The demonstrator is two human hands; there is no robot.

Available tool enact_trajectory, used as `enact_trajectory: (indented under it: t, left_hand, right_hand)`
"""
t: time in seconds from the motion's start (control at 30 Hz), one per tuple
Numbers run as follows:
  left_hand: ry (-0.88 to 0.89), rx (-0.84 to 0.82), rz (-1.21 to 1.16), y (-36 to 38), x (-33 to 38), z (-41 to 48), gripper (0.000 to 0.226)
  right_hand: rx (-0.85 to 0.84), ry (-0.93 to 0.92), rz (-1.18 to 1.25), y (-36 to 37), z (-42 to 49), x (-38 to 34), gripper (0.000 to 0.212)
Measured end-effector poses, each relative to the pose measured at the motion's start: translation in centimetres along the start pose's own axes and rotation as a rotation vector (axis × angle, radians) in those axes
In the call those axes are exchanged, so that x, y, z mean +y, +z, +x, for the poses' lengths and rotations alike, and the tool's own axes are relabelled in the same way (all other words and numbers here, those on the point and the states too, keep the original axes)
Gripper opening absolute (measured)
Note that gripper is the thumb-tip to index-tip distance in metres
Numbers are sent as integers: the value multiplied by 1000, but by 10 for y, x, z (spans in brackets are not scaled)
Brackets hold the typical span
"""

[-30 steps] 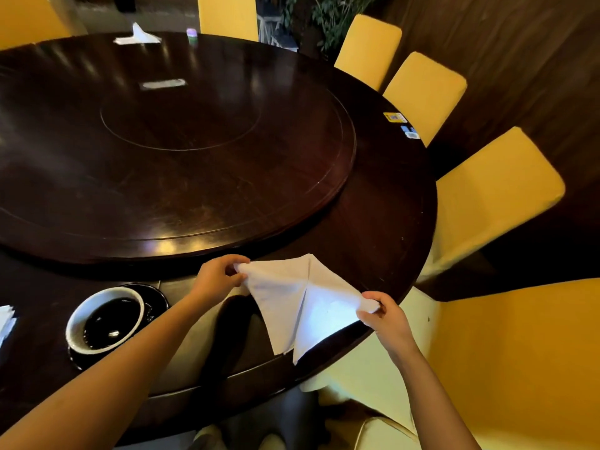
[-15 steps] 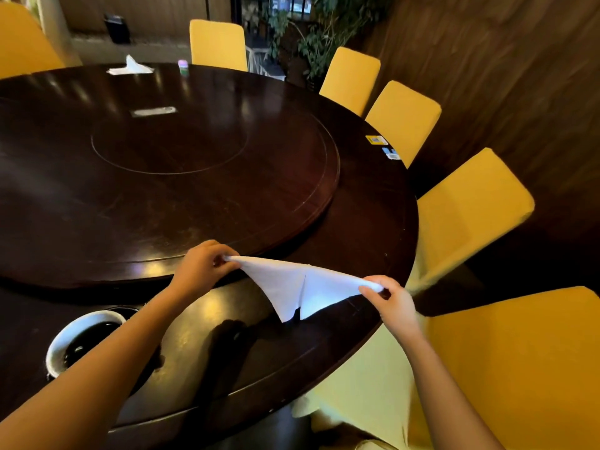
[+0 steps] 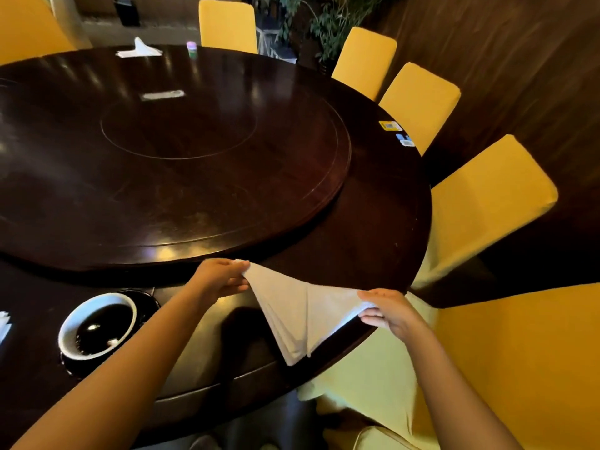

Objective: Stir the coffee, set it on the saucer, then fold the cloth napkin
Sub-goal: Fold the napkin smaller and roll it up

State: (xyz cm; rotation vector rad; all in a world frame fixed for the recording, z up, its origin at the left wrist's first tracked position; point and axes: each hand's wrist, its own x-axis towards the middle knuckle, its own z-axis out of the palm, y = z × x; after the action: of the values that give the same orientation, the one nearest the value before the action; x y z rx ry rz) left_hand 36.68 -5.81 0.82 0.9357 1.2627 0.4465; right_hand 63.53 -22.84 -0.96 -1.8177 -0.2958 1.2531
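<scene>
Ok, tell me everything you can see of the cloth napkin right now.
The cloth napkin is plain white fabric, folded into a triangle with a crease running down its middle. Its long edge is stretched between the two hands: the left hand pinches the far corner, the right hand the corner by the table rim. The point hangs toward the person, reaching the table edge; whether it rests on the wood is unclear.

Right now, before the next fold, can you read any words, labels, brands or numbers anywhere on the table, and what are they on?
No text can be read anywhere.
Yellow sticker on the table's far right rim: print too small and blurred to read.
Blue and white stickers beside it: too blurred.
Pale strip on the turntable: no legible marks.
Cup, napkin: no print shows.
</scene>
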Motion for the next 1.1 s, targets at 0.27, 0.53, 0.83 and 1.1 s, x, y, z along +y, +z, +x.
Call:
enact_trajectory:
  t: [0.27, 0.53, 0.83, 1.1]
  left_hand:
    - [-50, 182, 84, 6, -35, 50, 5]
    - [610, 202, 901, 10, -80, 23, 33]
    - [934, -112, 1164, 30, -131, -9, 29]
    - [970, -59, 1162, 33, -143, -16, 19]
  right_hand:
    - [250, -50, -109, 31, 37, 30, 9]
    - [444, -681, -853, 54, 3, 62, 25]
    - [53, -869, -1094, 95, -25, 124, 33]
    - [143, -888, -1006, 106, -26, 122, 17]
